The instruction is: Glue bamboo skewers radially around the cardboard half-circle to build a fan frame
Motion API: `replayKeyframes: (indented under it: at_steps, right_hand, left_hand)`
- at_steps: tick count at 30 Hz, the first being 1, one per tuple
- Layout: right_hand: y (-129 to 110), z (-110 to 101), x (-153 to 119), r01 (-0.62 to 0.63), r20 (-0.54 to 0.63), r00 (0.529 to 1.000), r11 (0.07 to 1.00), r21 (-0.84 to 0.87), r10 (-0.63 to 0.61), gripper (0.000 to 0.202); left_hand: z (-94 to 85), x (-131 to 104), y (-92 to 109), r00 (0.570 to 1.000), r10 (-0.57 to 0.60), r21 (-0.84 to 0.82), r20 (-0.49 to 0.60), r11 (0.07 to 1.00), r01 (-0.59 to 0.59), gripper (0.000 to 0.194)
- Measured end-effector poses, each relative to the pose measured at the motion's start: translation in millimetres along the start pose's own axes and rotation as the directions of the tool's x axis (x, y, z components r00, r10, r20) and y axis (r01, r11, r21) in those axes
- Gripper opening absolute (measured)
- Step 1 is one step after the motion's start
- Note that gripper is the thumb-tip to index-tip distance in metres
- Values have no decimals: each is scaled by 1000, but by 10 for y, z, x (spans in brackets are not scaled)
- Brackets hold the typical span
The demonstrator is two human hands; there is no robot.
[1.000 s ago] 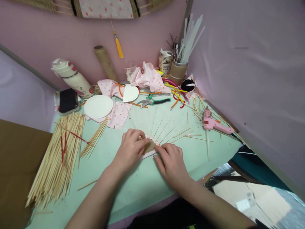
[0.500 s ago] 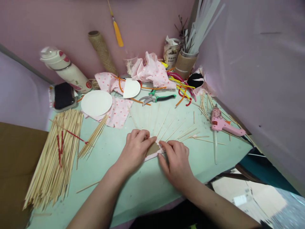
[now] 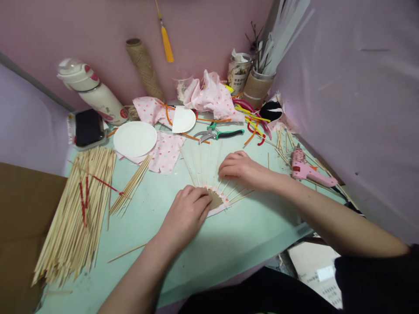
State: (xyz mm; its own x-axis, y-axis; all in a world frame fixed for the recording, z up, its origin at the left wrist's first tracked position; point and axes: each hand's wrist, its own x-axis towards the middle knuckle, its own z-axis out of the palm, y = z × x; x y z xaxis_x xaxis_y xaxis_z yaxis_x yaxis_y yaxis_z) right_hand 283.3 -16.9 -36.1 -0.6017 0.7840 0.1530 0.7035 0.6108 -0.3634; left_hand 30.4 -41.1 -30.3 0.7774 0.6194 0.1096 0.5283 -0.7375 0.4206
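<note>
A small half-round cardboard piece (image 3: pixel 216 200), edged with pink dotted fabric, lies on the table with thin wooden sticks (image 3: pixel 209 163) fanning out from its curved edge. My left hand (image 3: pixel 190 211) is closed over the left end of this piece, fingers together; its thumb is mostly hidden. Above the right-hand sticks is my right hand (image 3: pixel 240 168), fingers bent downward and close together. Its fingertips are at the sticks, but what they hold, if anything, is hidden.
At left lie a big pile of wooden sticks (image 3: pixel 75 213) and a smaller bundle (image 3: pixel 132 185). Behind are a white oval (image 3: pixel 135 138), green-handled pruning shears (image 3: pixel 219 133), dotted fabric (image 3: pixel 209 96) and a bottle (image 3: pixel 94 93). A pink glue gun (image 3: pixel 307 170) rests at right.
My right hand has left the cardboard's right side and moved up and away over the sticks. My left hand stays at the left end. The view has shifted slightly.
</note>
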Motion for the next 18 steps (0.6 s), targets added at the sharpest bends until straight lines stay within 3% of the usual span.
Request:
replayKeyframes:
  at_steps: [9,18]
  right_hand:
    - [13,71,7,82,33,996,996,-18,-81,29]
    - [-57,48,45,121,43,992,980,-159,-115,30]
  left_hand:
    - [25,-13,-3,1000,12,51,22,999,-13,25]
    - [58,-27,-23,999,11,87,38,996,-14,29]
